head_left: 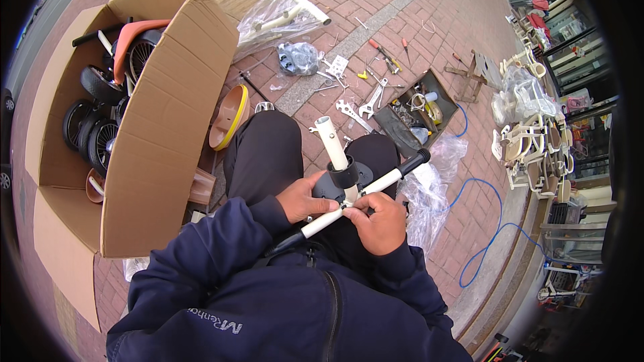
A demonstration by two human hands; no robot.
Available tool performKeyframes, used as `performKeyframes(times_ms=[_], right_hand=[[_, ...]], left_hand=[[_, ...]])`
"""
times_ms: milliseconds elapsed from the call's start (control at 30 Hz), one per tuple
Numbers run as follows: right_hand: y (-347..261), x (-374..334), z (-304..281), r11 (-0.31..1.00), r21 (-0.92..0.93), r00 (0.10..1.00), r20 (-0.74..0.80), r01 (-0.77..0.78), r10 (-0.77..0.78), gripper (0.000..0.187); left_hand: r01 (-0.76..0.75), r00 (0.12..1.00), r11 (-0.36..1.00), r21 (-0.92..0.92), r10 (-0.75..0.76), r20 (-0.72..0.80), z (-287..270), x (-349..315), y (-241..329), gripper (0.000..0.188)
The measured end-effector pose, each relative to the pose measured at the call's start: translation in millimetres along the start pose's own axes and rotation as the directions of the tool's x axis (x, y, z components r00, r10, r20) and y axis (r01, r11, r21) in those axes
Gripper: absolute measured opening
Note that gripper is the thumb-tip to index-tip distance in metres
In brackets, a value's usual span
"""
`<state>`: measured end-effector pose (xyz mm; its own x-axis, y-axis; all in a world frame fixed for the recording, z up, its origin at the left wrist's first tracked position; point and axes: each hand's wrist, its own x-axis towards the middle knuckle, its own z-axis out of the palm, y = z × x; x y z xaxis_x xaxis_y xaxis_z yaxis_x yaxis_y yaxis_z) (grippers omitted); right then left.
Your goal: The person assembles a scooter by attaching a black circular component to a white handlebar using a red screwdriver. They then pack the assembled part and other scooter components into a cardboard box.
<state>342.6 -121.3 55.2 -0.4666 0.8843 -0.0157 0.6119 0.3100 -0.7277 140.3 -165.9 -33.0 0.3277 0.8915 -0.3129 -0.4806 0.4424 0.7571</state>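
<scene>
Across my lap rests a white tubular frame (389, 180), a crossbar with black ends and an upright white tube (330, 139) rising from its middle. A black collar (343, 173) sits around the foot of that tube, with dark grey rounded pieces beside it. My left hand (301, 199) is closed around the frame at the joint, its thumb along the bar. Close by, my right hand (381, 224) pinches at the same joint. Whatever small part lies between its fingertips is too small to name.
On my left stands a large open cardboard box (171, 114) holding black wheels (100, 85) and an orange fender. Ahead lie wrenches (355, 112), screwdrivers and an open metal toolbox (402, 127). Plastic wrap (429, 201) and a blue hose (500, 221) are at right, near stacked cream parts (533, 151).
</scene>
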Motion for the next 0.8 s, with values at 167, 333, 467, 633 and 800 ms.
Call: performKeyframes(times_ms=[167, 333, 467, 633, 800], right_hand=[[-6.0, 7.2, -4.4, 1.000, -0.004, 0.998, 0.060, -0.004, 0.004, 0.018], [-24.1, 5.0, -48.4, 0.990, -0.020, 0.981, -0.133, 0.139, -0.141, 0.014], [-35.5, -11.4, -79.0, 0.786, 0.373, 0.801, -0.547, 0.493, -0.243, 0.021], [-32.0, -5.2, -68.9, 0.595, 0.466, 0.686, -0.698, 0.654, -0.207, 0.022], [-32.1, 0.6, -52.5, 0.544, 0.513, 0.702, -0.678, 0.663, -0.217, 0.020]], left_hand=[[-0.033, 0.999, 0.989, -0.141, 0.028, -0.036, 5.3, 1.6, -5.4, 0.059], [0.092, 0.996, 0.950, -0.299, -0.093, 0.013, 1.4, 2.4, -5.1, 0.058], [0.113, 0.993, 0.935, -0.337, -0.121, -0.004, -2.4, 3.3, -4.9, 0.054], [0.097, 0.994, 0.909, -0.406, -0.111, -0.011, -1.4, 3.6, -5.2, 0.052], [0.082, 0.994, 0.918, -0.389, -0.103, -0.034, -0.5, 2.3, -4.5, 0.051]])
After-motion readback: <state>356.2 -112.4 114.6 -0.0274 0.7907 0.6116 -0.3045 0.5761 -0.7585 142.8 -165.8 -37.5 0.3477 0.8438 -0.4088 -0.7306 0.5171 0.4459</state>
